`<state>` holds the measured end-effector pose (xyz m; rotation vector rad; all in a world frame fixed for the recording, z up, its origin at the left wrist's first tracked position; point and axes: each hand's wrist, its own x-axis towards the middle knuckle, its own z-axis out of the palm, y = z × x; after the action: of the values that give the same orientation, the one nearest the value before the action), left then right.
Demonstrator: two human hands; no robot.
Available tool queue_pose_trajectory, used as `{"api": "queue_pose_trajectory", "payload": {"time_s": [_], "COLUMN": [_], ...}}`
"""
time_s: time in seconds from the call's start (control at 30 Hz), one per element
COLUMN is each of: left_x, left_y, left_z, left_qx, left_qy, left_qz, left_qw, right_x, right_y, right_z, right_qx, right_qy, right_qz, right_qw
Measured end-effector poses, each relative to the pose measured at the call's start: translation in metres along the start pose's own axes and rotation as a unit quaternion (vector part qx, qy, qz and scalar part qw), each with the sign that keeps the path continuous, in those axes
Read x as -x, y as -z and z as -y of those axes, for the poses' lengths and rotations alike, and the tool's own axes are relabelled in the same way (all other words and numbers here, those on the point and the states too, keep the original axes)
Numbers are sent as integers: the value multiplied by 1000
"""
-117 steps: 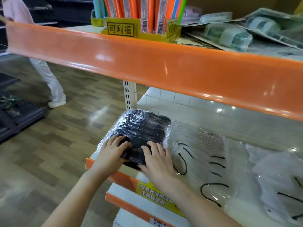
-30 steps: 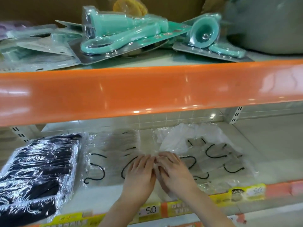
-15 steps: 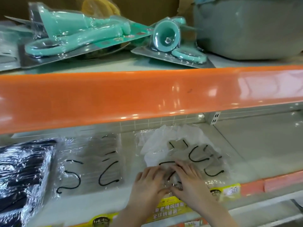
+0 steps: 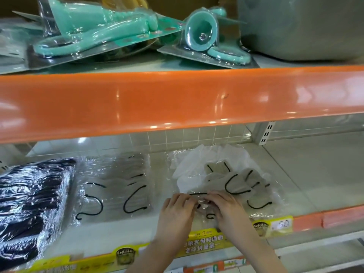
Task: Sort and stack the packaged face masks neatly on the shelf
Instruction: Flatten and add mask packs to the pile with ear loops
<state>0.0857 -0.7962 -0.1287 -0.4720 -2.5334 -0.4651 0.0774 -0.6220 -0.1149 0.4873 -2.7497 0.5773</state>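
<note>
While both hands meet at the shelf's front edge, they pinch one clear mask packet.

The left hand [image 4: 176, 212] and right hand [image 4: 229, 210] curl their fingers onto the near edge of the loose packets [image 4: 222, 178] — a messy heap with black ear loops. Left of it lies a flat stack of clear packets [image 4: 118, 186], then a black stack [image 4: 33, 203]. Above — the orange shelf rail [image 4: 177, 99] and green packaged goods [image 4: 94, 30].

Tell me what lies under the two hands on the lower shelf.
Left hand and right hand press a loose pile of clear-wrapped pale masks. The packet edge beneath their fingers is covered.
</note>
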Motion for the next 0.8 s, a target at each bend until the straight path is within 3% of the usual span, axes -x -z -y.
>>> {"api": "queue_pose_trajectory", "payload": {"time_s": [0.2,0.33,0.5,0.6,0.8], "left_x": [-10,-15,-15,-8,18], "left_y": [21,40,65,76,90], "left_z": [-1,11,20,26,65], "left_qx": [76,48,-27,-62,-120], "left_qy": [38,24,-26,-56,-10], "left_qz": [-69,-135,-84,-37,-62], "left_qw": [994,989,996,996,991], "right_x": [-2,-5,-19,-27,-36], "right_y": [15,23,22,15,-23], "right_z": [-12,-14,16,46,110], "right_qx": [51,32,-5,-12,-59], "right_qy": [-48,-51,-8,30,130], "right_qz": [-89,-142,-181,-171,-98], "right_qw": [994,988,983,985,985]}}
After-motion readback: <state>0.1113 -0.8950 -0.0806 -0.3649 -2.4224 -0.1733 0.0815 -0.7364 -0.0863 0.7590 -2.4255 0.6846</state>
